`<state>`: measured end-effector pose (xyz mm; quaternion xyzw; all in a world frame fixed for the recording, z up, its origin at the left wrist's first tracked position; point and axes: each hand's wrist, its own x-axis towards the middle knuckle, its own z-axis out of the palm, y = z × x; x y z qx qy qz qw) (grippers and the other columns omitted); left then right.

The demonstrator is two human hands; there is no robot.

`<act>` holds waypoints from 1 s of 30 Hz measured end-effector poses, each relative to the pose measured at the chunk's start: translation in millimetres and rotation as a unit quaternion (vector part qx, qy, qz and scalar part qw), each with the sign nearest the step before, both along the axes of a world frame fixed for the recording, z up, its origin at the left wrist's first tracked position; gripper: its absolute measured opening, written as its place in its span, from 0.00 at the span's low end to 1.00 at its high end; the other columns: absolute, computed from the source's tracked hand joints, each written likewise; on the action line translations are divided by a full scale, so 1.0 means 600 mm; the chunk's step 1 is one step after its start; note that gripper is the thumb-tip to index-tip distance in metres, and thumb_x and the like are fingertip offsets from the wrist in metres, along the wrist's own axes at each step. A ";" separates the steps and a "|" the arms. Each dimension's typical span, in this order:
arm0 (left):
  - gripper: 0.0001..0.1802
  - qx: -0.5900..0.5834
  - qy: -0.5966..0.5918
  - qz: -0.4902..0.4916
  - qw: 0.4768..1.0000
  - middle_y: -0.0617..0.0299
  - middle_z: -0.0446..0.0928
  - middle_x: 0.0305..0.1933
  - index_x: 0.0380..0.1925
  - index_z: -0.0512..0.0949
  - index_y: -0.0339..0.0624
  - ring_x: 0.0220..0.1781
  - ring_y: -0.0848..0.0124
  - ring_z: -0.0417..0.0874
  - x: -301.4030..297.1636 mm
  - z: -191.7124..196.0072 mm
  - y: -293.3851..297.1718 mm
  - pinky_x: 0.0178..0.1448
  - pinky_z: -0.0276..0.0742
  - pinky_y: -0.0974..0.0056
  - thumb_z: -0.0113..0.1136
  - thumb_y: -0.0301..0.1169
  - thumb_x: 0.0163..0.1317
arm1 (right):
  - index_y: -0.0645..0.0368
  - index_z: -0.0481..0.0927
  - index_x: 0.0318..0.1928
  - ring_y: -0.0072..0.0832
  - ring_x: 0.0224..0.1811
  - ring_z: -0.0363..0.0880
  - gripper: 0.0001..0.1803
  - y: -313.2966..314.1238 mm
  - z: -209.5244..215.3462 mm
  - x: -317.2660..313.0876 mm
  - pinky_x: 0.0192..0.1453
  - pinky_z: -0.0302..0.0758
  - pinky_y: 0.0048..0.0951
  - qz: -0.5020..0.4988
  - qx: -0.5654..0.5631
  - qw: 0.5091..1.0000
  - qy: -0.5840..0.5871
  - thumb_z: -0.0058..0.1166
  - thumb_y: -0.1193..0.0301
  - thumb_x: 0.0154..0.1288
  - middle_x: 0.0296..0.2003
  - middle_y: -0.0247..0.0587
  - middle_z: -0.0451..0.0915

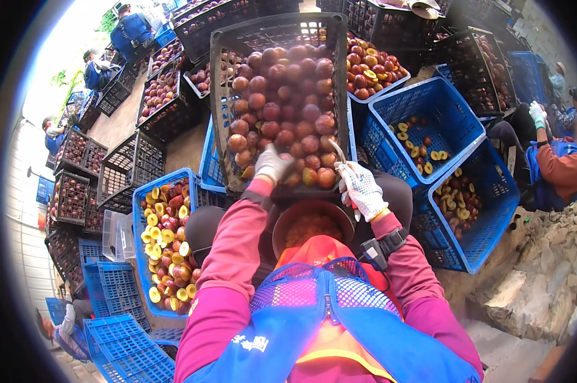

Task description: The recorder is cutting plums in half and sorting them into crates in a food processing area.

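While a round bowl (343, 221) sits between the person's knees (397, 201), the gloved right hand (363, 190) grasps a curved tool (337, 150) near a black crate (216, 127); the gloved left hand (273, 165) is among plums (272, 112) at that crate's near end, its hold too blurred to tell. Beyond are plum-filled crates (164, 124) and co-workers (132, 35).

You have a small white print (251, 343) on the left side of your blue vest (328, 300) and a little yellow mark (194, 304) on your left dark pink sleeve (224, 271), but both are too tiny and fuzzy here for you to read any word or number on them.
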<state>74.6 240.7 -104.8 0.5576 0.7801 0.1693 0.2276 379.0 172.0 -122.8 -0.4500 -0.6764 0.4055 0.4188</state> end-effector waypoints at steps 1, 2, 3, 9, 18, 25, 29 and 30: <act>0.26 -0.002 -0.210 0.014 0.978 0.52 0.86 0.52 0.59 0.83 0.43 0.50 0.58 0.88 -0.014 0.003 -0.018 0.55 0.84 0.54 0.68 0.51 0.75 | 0.55 0.85 0.59 0.20 0.16 0.74 0.17 -0.006 0.007 0.001 0.21 0.71 0.25 -0.014 -0.034 0.999 0.013 0.54 0.55 0.90 0.25 0.32 0.79; 0.25 0.007 -0.408 0.050 0.912 0.58 0.86 0.48 0.58 0.83 0.44 0.45 0.64 0.86 -0.035 0.013 -0.041 0.51 0.83 0.58 0.66 0.53 0.77 | 0.55 0.84 0.62 0.20 0.16 0.73 0.18 -0.011 0.043 -0.010 0.21 0.71 0.25 -0.024 -0.095 0.994 0.041 0.52 0.55 0.91 0.26 0.32 0.79; 0.25 -0.002 -0.555 0.076 0.829 0.64 0.85 0.44 0.56 0.84 0.45 0.41 0.70 0.85 -0.053 0.025 -0.068 0.46 0.82 0.63 0.64 0.55 0.80 | 0.55 0.84 0.64 0.20 0.16 0.73 0.19 -0.022 0.082 -0.026 0.21 0.71 0.25 -0.029 -0.136 0.988 0.074 0.51 0.56 0.92 0.26 0.32 0.79; 0.25 -0.031 -0.817 0.056 0.573 0.62 0.85 0.50 0.62 0.81 0.47 0.48 0.65 0.88 -0.039 0.179 -0.259 0.55 0.87 0.54 0.59 0.55 0.85 | 0.57 0.82 0.70 0.19 0.19 0.71 0.20 -0.140 0.290 -0.143 0.24 0.71 0.26 0.019 -0.248 0.938 0.243 0.48 0.61 0.92 0.28 0.31 0.79; 0.29 -0.048 -0.885 0.043 0.461 0.53 0.84 0.67 0.71 0.77 0.42 0.66 0.60 0.87 -0.114 0.121 -0.415 0.69 0.88 0.53 0.59 0.53 0.86 | 0.63 0.82 0.66 0.38 0.35 0.88 0.16 -0.242 0.292 -0.244 0.42 0.86 0.41 0.099 0.001 0.994 0.052 0.49 0.70 0.88 0.43 0.49 0.89; 0.28 0.022 -0.878 0.052 0.476 0.65 0.81 0.51 0.63 0.80 0.45 0.53 0.71 0.83 -0.040 0.205 -0.450 0.66 0.81 0.63 0.58 0.58 0.85 | 0.58 0.80 0.71 0.53 0.38 0.91 0.19 -0.244 0.190 -0.286 0.43 0.86 0.47 0.025 0.259 0.955 -0.145 0.51 0.66 0.90 0.39 0.53 0.90; 0.17 -0.015 -0.931 -0.072 0.357 0.76 0.69 0.36 0.46 0.75 0.54 0.39 0.79 0.73 -0.095 0.104 -0.424 0.46 0.70 0.72 0.67 0.51 0.82 | 0.57 0.79 0.74 0.42 0.30 0.88 0.21 -0.236 0.211 -0.304 0.35 0.84 0.41 0.060 0.198 0.978 -0.036 0.51 0.64 0.90 0.35 0.47 0.88; 0.16 -0.013 -0.938 -0.062 0.340 0.76 0.69 0.36 0.46 0.75 0.53 0.39 0.79 0.73 -0.098 0.116 -0.426 0.46 0.70 0.72 0.68 0.50 0.82 | 0.57 0.78 0.74 0.37 0.28 0.86 0.21 -0.236 0.225 -0.302 0.32 0.82 0.38 0.065 0.119 0.991 0.020 0.50 0.63 0.91 0.33 0.44 0.87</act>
